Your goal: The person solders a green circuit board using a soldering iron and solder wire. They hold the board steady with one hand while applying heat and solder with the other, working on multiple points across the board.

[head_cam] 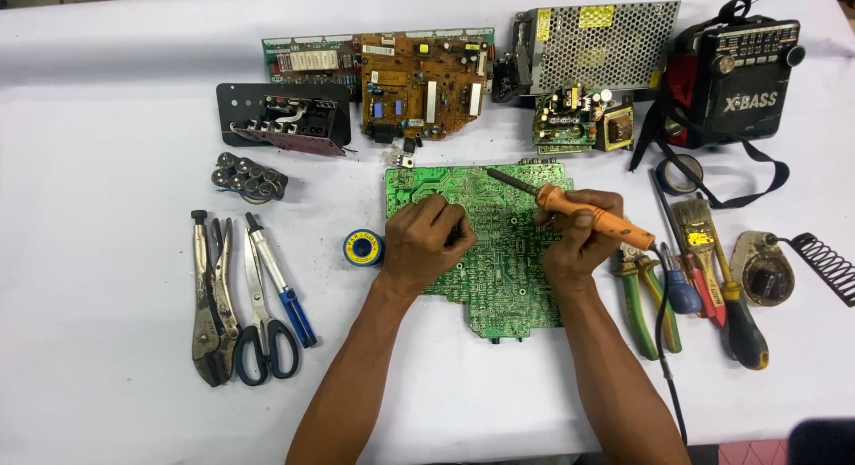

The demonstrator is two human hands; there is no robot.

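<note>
Currently the green board [499, 278] lies at table [107, 403] centre, solder side up. Right hand [579, 242] grips the orange iron [579, 208] pen-style, tip angled to 10 o'clock over the board for reach. Left hand [427, 242] rests curled on the board's left half, pinning it, likely pinching solder wire; can't tell. Solder spool [363, 248] sits at its 9 o'clock, pliers [646, 296] at the right hand's 3 o'clock, handy.

We can't see the green circuit board [499, 278] under the left hand [426, 244] or right hand [577, 238]. Left fingers [452, 217] curl, whatever they pinch is hidden. Soldering iron [570, 206] tip too small to tell contact. Its cord [666, 358] exits the bottom edge. Both forearms are cut off there. Tabletop [107, 340] edges cropped.
</note>
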